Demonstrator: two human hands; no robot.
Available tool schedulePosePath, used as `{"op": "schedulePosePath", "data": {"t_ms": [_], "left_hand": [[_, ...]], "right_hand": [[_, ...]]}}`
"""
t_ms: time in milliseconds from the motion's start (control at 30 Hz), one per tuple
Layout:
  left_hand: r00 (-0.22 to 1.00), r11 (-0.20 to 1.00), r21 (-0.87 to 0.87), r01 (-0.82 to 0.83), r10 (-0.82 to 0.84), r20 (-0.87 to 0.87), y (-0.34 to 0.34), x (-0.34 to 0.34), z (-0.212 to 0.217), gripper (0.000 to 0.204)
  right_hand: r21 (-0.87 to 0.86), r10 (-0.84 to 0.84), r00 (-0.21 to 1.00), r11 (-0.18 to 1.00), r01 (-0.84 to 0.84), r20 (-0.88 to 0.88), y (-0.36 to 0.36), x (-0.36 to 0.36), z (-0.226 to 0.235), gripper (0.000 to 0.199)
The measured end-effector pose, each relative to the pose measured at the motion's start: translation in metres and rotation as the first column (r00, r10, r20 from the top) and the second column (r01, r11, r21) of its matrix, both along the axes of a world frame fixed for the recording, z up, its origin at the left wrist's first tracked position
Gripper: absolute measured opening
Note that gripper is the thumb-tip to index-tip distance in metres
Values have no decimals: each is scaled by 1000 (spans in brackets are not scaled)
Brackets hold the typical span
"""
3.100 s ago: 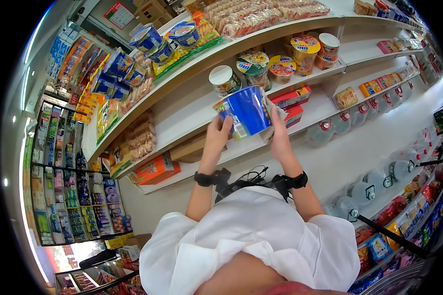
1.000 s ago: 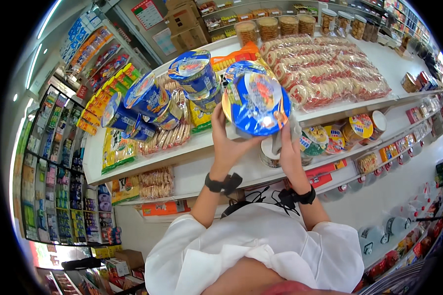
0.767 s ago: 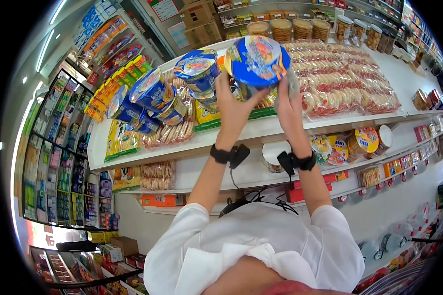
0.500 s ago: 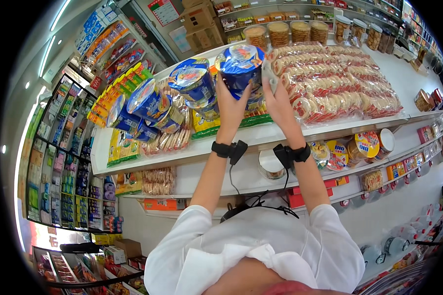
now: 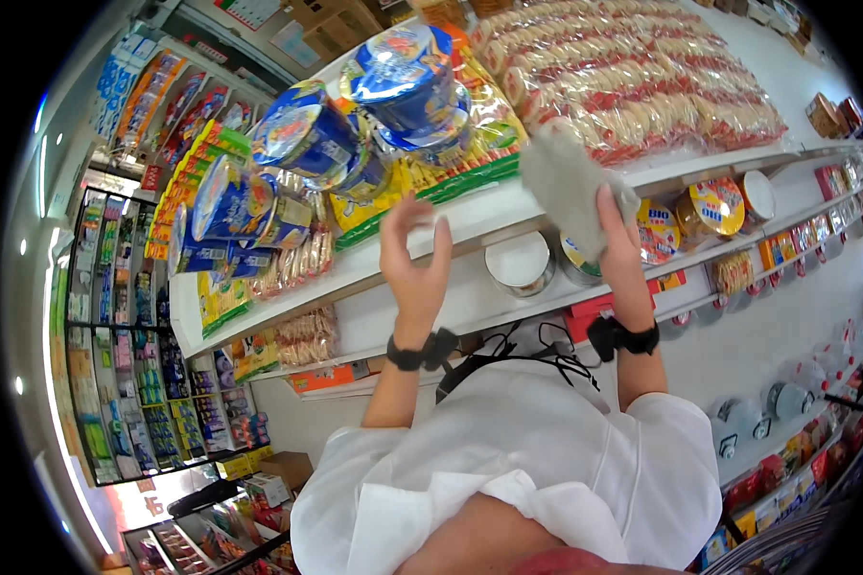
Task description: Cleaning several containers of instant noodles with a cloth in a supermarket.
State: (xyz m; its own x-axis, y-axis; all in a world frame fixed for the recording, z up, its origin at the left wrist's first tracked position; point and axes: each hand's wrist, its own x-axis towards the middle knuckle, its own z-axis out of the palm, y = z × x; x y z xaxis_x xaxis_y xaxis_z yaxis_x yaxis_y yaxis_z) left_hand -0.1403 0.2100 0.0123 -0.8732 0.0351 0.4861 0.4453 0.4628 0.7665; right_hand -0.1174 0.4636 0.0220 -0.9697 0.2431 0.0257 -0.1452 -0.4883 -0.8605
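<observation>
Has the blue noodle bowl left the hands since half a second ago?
Yes. The blue noodle bowl now sits on the stack on the top shelf, up and away from both hands. The left hand is empty; the right hand holds a grey cloth.

Shop interior, fisheye view. White tiered shelving (image 5: 508, 216) runs from 8 o'clock to 2 o'clock, packed w/ packaged goods. Glass-door display cabinet (image 5: 115, 383) at 9 o'clock, lit inside. Ceiling spot lights (image 5: 43, 101) at 10 o'clock. Cardboard boxes (image 5: 268, 474) on floor at 7 o'clock.
</observation>
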Motion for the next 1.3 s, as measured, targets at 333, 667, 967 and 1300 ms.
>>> {"op": "schedulePosePath", "data": {"t_ms": [333, 667, 967, 1300], "left_hand": [[861, 881, -307, 360, -187, 473, 3, 20, -110, 89], [850, 926, 32, 376, -359, 386, 34, 9, -124, 91], [867, 892, 124, 435, -452, 211, -31, 79, -77, 101], [708, 478, 830, 289, -690, 151, -168, 122, -51, 111]], "right_hand": [[442, 246, 671, 590, -676, 699, 29, 70, -94, 45], [671, -59, 920, 702, -238, 388, -39, 88, -99, 43], [472, -105, 994, 876, 96, -7, -121, 115, -90, 55], [244, 204, 935, 929, -278, 291, -209, 145, -84, 61]]}}
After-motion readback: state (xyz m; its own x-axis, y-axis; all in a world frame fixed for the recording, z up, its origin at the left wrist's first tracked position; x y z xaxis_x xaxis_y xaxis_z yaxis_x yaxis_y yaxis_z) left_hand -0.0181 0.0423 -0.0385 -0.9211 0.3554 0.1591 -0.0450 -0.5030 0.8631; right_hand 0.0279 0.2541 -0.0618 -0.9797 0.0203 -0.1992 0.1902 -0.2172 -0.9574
